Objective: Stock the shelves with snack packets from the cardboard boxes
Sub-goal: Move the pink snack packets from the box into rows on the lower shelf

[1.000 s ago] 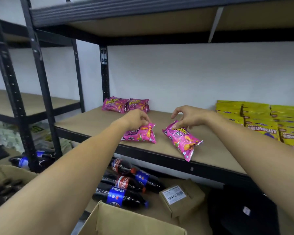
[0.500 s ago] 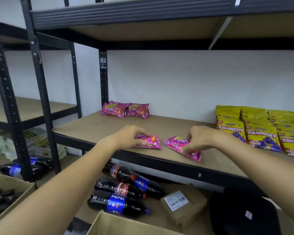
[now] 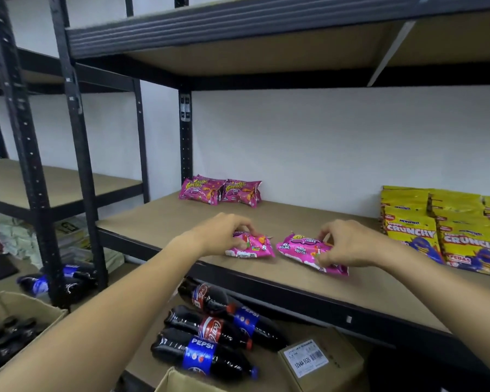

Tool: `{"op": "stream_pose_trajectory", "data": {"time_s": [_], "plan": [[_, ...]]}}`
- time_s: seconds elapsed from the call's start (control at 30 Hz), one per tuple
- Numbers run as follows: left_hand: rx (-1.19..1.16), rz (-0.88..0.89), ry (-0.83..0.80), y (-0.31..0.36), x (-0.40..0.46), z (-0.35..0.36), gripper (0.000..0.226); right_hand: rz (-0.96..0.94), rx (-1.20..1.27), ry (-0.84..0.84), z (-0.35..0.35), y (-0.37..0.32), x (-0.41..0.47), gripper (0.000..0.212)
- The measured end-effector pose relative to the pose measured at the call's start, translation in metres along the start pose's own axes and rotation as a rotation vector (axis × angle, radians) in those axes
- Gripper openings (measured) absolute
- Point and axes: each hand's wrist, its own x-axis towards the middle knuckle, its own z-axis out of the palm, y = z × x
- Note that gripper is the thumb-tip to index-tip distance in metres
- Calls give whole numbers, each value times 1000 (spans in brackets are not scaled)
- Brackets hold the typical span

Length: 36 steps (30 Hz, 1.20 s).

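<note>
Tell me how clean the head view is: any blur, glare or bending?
Head view: wide-angle bending bows the shelf uprights at the left; light is even and soft, no glare on the pink snack packets; print on the yellow Crunchy bags reads sharp; the forearms near the lens look stretched.

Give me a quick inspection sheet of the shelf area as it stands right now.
Surface: brown shelf board, black metal frame.
Job's things: two pink snack packets at the front edge, left packet, right packet; two more pink packets by the back wall; yellow Crunchy packets stacked at right.
Clutter: cola bottles and a small labelled box below the shelf.
Grippers: left hand grips the left packet; right hand pinches the right packet.
Cables: nothing seen.
Surroundings: white wall, open cardboard box at lower left.
</note>
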Motion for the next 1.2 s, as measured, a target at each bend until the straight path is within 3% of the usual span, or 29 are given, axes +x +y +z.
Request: {"op": "stream_pose_trajectory", "data": {"time_s": [0.27,0.43,0.63,0.87,1.2], "plan": [[92,-126,140,-28,11,-15,42,-160,10,44,-5,2,66,39],[230,-216,278,-48,22,-26,48,-266,59,180,6,-4,117,37],[295,-330,381,-74,44,-35,45,-360,27,333,32,-29,171,49],[331,-362,394,-120,61,-42,42,-392,-38,374,45,-56,208,51],[303,-245,415,-180,90,-51,45,-296,-167,456,53,-78,220,53]]}}
